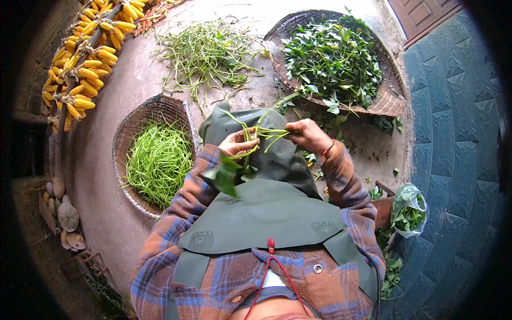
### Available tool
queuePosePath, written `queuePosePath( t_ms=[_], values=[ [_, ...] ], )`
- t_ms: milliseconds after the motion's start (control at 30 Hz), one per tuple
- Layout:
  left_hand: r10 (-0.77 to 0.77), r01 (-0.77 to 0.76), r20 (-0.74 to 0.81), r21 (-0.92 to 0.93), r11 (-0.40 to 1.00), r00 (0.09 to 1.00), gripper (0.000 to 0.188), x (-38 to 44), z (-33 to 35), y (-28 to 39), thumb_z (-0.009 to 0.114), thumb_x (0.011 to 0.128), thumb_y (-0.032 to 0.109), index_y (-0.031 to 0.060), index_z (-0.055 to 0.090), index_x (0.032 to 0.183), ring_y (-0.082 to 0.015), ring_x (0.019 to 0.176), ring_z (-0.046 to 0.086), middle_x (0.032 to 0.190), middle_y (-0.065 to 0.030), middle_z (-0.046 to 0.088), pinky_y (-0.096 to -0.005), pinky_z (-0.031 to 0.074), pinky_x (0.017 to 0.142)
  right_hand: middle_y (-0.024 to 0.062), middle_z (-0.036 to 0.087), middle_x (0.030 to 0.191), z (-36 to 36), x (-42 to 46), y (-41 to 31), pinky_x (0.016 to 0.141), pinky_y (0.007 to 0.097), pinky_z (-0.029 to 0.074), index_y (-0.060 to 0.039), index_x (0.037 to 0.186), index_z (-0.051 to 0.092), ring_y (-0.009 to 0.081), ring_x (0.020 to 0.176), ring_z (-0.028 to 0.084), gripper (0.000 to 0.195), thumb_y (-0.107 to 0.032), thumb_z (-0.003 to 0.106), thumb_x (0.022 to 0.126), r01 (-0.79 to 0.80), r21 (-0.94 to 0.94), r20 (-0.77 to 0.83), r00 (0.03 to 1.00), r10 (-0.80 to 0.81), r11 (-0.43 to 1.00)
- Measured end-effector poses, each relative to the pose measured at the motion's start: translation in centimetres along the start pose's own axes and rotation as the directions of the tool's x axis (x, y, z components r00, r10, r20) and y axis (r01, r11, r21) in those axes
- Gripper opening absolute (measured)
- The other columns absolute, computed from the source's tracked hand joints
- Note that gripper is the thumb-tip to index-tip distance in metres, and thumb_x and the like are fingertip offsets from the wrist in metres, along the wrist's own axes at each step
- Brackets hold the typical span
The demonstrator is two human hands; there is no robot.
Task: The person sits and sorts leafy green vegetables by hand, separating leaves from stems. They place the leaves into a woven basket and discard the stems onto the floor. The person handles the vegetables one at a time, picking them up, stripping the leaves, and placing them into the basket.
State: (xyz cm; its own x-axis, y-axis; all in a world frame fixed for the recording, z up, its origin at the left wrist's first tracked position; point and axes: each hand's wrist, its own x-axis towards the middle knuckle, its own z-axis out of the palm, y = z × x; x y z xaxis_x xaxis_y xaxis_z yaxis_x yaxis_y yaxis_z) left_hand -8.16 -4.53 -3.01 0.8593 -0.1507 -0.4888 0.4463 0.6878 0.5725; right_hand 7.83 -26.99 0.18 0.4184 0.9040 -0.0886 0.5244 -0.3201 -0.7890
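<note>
Over the lap, my left hand grips a green leafy vine whose large leaf hangs by the left sleeve. My right hand pinches the right ends of several thin green stalks that run across to the left hand. Both hands are above the dark green waterproof apron. To the left, a woven basket holds a heap of thin bright green stalks. Beyond the right hand, a wide woven tray bears a pile of leafy greens.
Stripped vines lie on the concrete floor ahead. Corn cobs hang at upper left, with gourds below. A plastic bag of greens stands at right beside a wooden stool, near a blue wall.
</note>
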Motion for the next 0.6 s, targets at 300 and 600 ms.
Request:
queuePosePath(
  t_ms=[300, 600],
  values=[
    [0.115, -0.112, 0.124, -0.03, 0.993, 0.986, 0.05, -1.5, 2.8, 3.1, 0.065, 0.084, 0.004, 0.0074, 0.048, 0.13, -0.0125, 0.081, 0.063, 0.092, -0.002, 0.062, -0.0235, 0.052, 0.073, 0.0011, 0.058, 0.07, -4.7, -2.6, 9.0, 0.064, 0.0278, 0.046, 0.0009, 0.091, 0.064, 0.0117, 0.065, 0.054, 0.022, -0.018, 0.067, 0.08, -0.154, 0.327, -0.231, 0.944, 0.237, 0.933],
    [0.438, -0.36, -0.217, 0.32, 0.876, 0.872, 0.033, 0.6, 2.7, 0.5, 0.067, 0.081, 0.001, 0.0053, 0.059, 0.113, -0.0099, 0.079, 0.061, 0.088, -0.0005, 0.063, -0.0257, 0.052, 0.073, -0.007, 0.057, 0.074, 4.5, -1.6, -5.6, 0.056, 0.0197, 0.035, -0.0039, 0.091, 0.067, 0.0026, 0.064, 0.046, 0.026, -0.029, 0.07, 0.083, -0.352, 0.781, 0.148, 0.907, 0.395, 0.516]
  ],
)
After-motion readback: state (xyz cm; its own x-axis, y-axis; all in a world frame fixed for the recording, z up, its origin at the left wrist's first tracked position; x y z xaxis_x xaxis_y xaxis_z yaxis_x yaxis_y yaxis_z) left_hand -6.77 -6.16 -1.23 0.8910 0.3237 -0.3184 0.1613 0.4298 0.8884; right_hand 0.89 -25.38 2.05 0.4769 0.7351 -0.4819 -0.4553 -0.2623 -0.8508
